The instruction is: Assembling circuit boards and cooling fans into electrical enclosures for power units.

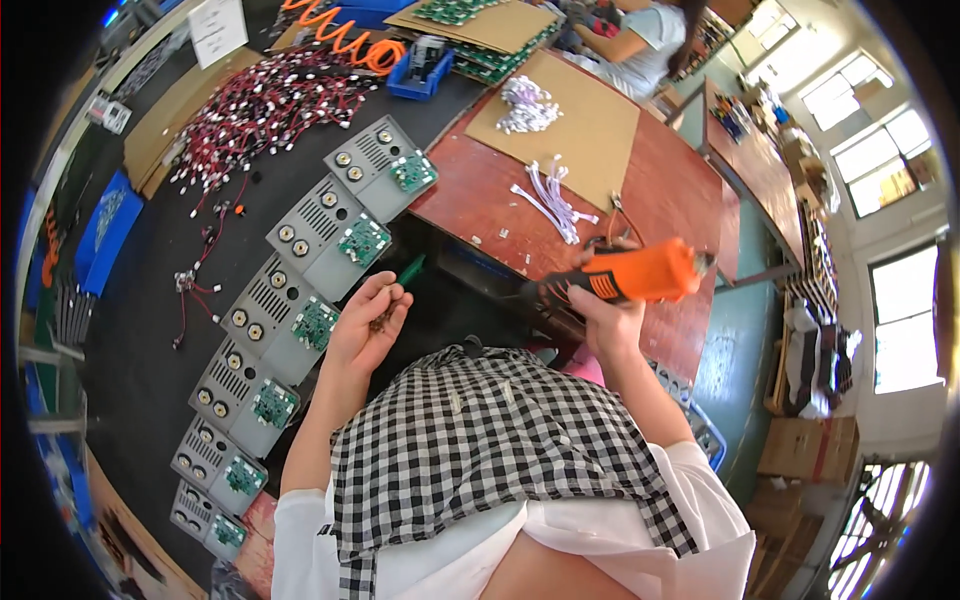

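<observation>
My right hand point(612, 312) is closed around an orange-and-black power tool point(640, 274), its orange end pointing right and its dark end toward the left. My left hand point(372, 318) is curled, fingertips together, with small brownish pieces partly hidden in it; they are too small to name. A pointed green piece point(411, 271) shows just beyond those fingertips, and I cannot tell if they touch it. Left of this hand runs a slanting row of several grey plastic housings point(282, 245), each with a green circuit board point(316, 323) and round metal-coloured parts.
A heap of red-and-black wires with white connectors point(270, 110) lies on the dark bench point(130, 350). White cable bundles point(530, 104) rest on cardboard over a red table point(450, 190). Blue bins point(108, 232), a coiled orange hose point(378, 56) and another person point(640, 45) are further off.
</observation>
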{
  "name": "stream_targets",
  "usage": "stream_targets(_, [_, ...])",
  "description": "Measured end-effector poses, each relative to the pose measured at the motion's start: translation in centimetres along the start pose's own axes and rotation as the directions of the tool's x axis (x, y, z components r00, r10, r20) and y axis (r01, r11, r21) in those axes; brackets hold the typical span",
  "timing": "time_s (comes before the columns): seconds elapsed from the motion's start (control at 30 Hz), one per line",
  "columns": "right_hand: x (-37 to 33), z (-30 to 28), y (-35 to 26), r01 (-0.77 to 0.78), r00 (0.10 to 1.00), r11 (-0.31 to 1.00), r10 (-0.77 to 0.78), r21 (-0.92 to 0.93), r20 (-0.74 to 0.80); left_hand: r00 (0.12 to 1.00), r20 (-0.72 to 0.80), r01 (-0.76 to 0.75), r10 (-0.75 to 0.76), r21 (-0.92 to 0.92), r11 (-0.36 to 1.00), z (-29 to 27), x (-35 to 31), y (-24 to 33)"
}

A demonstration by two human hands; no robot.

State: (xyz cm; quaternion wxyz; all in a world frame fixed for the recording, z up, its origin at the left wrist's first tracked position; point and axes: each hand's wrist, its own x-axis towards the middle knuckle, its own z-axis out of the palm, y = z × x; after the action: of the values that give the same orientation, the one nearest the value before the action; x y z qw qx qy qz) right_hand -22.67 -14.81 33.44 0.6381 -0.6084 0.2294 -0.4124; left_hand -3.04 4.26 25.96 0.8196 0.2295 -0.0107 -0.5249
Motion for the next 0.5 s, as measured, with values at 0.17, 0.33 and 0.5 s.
stream_targets(0.17, [4.6,5.3,-3.9,-0.084,0.944,0.904,-0.062,0.42,0.323,0.997,-0.043,-0.067,0.066,-0.011,0.998,-0.3,1.2,-0.3])
stream_targets(0.33, [8.5,7.1,-3.9,0.022,0.862,0.857,-0.277,0.514,0.424,0.975,-0.17,-0.155,0.144,-0.05,0.987,1.9,2.7,-1.3])
stream_targets(0.5, [12.7,6.1,-3.3,0.012,0.789,0.853,-0.329,0.521,0.519,0.946,-0.251,-0.229,0.206,-0.066,0.971,3.3,5.3,-2.0])
